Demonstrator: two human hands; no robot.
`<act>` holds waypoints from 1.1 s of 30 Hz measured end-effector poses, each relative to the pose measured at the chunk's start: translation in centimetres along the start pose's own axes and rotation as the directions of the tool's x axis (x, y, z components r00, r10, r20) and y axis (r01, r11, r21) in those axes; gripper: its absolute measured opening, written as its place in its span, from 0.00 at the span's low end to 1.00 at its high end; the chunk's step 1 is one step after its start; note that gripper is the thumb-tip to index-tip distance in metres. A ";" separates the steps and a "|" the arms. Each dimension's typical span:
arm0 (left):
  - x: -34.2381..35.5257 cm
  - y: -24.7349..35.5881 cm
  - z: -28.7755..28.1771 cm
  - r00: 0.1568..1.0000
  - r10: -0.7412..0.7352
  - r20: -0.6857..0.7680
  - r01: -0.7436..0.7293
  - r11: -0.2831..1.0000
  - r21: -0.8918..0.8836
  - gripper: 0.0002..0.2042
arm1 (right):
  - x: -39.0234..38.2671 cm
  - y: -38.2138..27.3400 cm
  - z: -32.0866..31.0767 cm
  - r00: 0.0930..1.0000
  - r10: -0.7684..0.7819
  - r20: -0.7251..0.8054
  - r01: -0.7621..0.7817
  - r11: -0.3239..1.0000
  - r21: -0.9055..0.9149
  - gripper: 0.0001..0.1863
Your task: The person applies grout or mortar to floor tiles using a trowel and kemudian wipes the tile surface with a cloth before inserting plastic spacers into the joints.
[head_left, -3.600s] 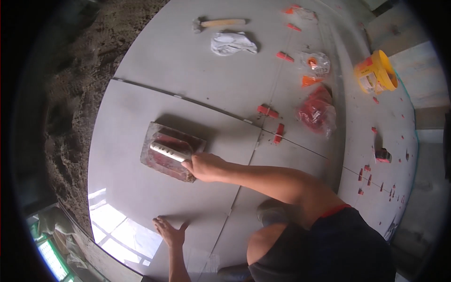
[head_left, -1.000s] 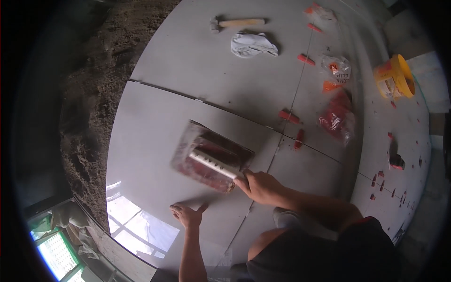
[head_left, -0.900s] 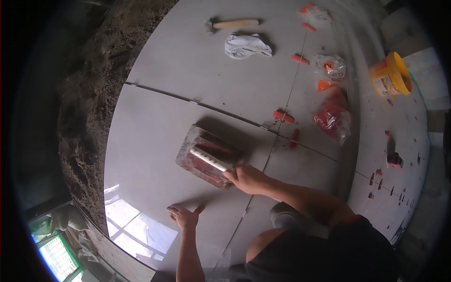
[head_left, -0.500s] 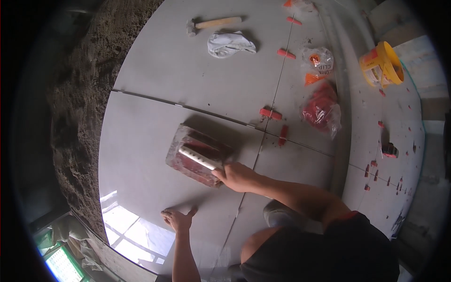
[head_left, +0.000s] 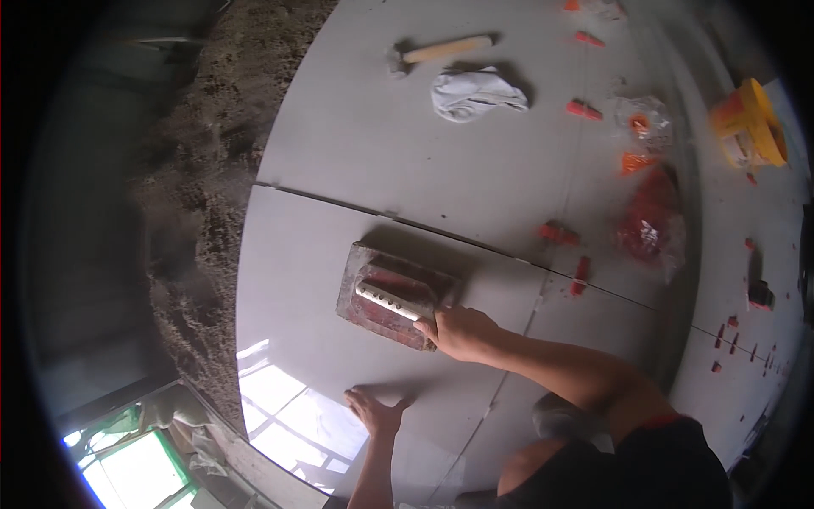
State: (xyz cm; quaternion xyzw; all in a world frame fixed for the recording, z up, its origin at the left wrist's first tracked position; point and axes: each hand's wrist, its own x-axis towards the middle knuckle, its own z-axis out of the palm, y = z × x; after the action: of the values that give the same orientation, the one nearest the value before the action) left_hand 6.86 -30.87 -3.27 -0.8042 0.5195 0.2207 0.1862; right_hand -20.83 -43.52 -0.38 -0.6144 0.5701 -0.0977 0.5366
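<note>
A flat rectangular tamping block, dark red and crusted with grey, sits over a large glossy grey tile. Its white handle has a row of dark dots along it. My right hand is closed around the handle's near right end. Whether the block touches the tile or hovers just above cannot be made out. To the left and nearer, my left hand rests against the same tile, empty, thumb and fingers apart. A dark joint runs past the block's far side.
A hammer and a white cloth lie on the farther tile. Red wedges straddle the joints. Clear bags of red and orange pieces lie right, near a yellow bucket. Rough mortar borders the tiles on the left.
The whole scene has shifted right and slightly down in the picture. The block has slid slightly left relative to the tile joints, my right hand still on its handle. My left hand stays spread on the tile.
</note>
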 end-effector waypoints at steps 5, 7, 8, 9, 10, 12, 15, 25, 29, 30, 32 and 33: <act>5.0 0.7 -2.3 0.992 0.100 -0.075 -0.101 0.995 -0.007 0.67 | 4.7 -4.4 0.8 0.990 -0.140 -0.027 0.140 0.990 0.034 0.29; 6.7 0.5 -2.8 0.998 0.039 -0.058 -0.039 0.999 0.007 0.67 | 6.1 -7.9 0.2 0.980 -0.176 0.097 0.169 0.982 0.082 0.27; 6.6 0.6 -3.1 0.997 0.016 -0.071 -0.018 0.999 -0.039 0.66 | 5.0 -9.7 -1.0 0.975 -0.200 0.100 0.196 0.979 0.048 0.24; 7.0 1.2 -4.1 0.998 0.059 0.023 -0.058 0.996 -0.068 0.62 | 4.2 -10.7 -2.4 0.975 -0.195 0.109 0.173 0.968 0.183 0.22; 7.4 0.1 -4.1 0.996 0.087 -0.013 -0.087 0.996 -0.018 0.60 | 3.1 -11.6 -3.1 0.953 -0.292 0.076 0.280 0.950 0.137 0.21; 7.9 0.0 -3.9 0.988 0.155 -0.007 -0.155 0.988 -0.023 0.56 | 2.5 -11.0 -4.2 0.919 -0.391 0.052 0.387 0.919 0.078 0.21; 7.2 0.5 -4.2 0.992 0.060 -0.110 -0.057 0.998 0.028 0.66 | 4.7 -8.6 -3.5 0.982 -0.186 0.020 0.186 0.982 -0.024 0.24; 7.2 2.0 -6.9 0.997 0.065 0.028 -0.067 0.996 0.058 0.73 | 9.5 -17.3 -2.9 0.919 -0.388 0.068 0.383 0.920 0.085 0.23; 7.3 2.3 -6.0 1.000 0.028 0.008 -0.029 0.998 0.060 0.72 | 12.2 -12.4 0.0 0.946 -0.324 -0.034 0.323 0.946 -0.029 0.23; 7.2 2.8 -6.3 0.999 0.022 0.025 -0.024 0.998 0.059 0.72 | 13.8 -11.2 0.6 0.958 -0.287 -0.013 0.286 0.957 -0.056 0.24; 8.3 2.9 -5.8 0.998 0.058 -0.005 -0.057 0.997 0.048 0.71 | 16.4 -11.5 0.9 0.957 -0.290 -0.017 0.288 0.954 -0.088 0.27; 8.3 3.1 -5.2 0.997 0.076 -0.015 -0.076 0.996 0.040 0.70 | 16.6 -13.0 0.7 0.958 -0.285 -0.009 0.283 0.954 -0.097 0.27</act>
State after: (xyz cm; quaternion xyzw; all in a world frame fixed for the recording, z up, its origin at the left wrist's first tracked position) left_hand 7.87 -41.02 -3.71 -0.7818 0.5555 0.2107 0.1892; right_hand -7.12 -59.48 1.22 -0.7136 0.4860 -0.1535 0.4807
